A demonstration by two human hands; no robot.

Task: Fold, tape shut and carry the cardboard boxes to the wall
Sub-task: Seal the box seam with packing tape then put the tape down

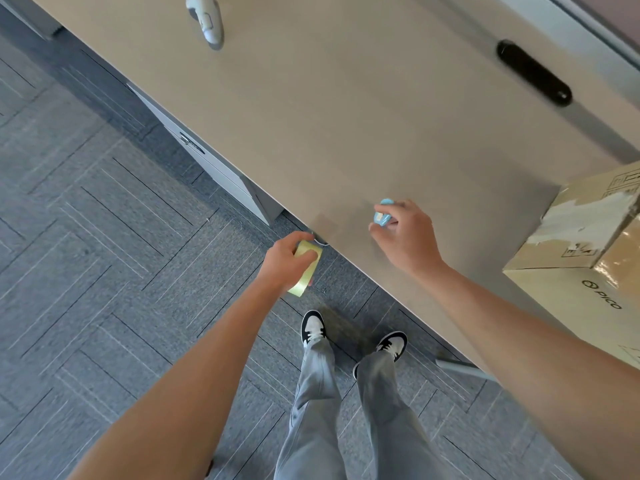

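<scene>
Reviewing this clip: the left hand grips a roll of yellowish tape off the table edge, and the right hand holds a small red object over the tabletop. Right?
Not quite. The head view shows the small object in the right hand is light blue, not red. The left hand does grip the roll of yellowish tape off the edge of the beige table.

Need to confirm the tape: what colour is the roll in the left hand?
Pale yellow-green, translucent roll of tape, gripped by the left hand; head view.
</scene>
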